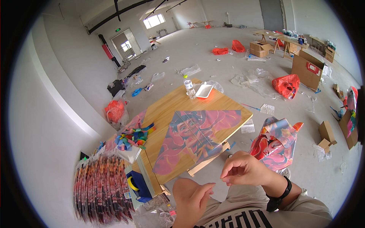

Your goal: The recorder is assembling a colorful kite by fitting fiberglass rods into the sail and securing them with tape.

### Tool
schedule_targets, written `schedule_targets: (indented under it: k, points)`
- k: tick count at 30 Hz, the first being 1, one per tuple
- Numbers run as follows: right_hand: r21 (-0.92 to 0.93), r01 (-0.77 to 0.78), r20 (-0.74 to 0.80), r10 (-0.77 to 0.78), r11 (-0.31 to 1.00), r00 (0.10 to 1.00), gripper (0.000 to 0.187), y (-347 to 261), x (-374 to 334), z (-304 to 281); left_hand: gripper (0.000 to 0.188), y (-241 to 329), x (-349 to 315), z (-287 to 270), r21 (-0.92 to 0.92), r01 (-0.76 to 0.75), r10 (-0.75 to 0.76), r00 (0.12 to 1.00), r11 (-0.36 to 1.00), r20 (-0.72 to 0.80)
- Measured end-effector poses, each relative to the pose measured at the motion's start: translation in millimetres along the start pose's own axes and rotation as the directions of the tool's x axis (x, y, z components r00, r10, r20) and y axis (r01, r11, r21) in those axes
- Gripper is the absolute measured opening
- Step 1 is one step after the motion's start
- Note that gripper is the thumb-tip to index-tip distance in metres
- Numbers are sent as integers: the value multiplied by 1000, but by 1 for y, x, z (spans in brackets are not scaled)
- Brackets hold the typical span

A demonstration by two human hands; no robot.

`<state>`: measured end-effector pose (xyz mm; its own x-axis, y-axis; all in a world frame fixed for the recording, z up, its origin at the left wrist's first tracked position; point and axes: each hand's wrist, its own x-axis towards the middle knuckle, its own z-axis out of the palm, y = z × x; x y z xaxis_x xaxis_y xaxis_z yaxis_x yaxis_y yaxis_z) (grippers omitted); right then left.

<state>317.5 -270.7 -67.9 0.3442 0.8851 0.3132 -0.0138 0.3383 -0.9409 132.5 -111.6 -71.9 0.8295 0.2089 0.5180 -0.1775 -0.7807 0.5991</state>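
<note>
Above my lap, my left hand (192, 198) has its thumb and forefinger pressed together at the tips. Facing it, my right hand (242, 169) is curled with its fingertips pinched too. Anything between those fingertips is too small to make out. The hands are a short way apart, in front of the near table edge. Closest to them on the wooden table (156, 114) lies a flat, diamond-shaped kite (195, 133) printed with a cartoon figure in pink and purple. A seam or rod runs across it.
A water bottle (189, 87) and white tray (204, 91) stand at the table's far end. Coloured ribbons (135, 136) lie at left, above many packed printed bundles (100, 186) and a blue box (138, 186). More printed fabric (275, 144) sits at right. Cardboard boxes (307, 70) and plastic litter the floor.
</note>
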Motion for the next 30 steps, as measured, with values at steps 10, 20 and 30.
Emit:
schedule_targets:
  k: [10, 20, 30]
  points:
    - [-14, 16, -85, -17, 1000, 996, 12, 1, 1, 7, 18, -8, -4, 8, 69, -19, 26, 994, 997, -102]
    - [-103, 69, -38, -74, 992, 997, 10, -4, 4, 11, 18, -5, -1, 6, -25, 23, -26, 990, 999, -141]
    - [-130, 90, -27, -94, 987, 995, 8, -5, 7, 13, 22, 1, 0, 4, -14, 1, -2, 995, 1000, -104]
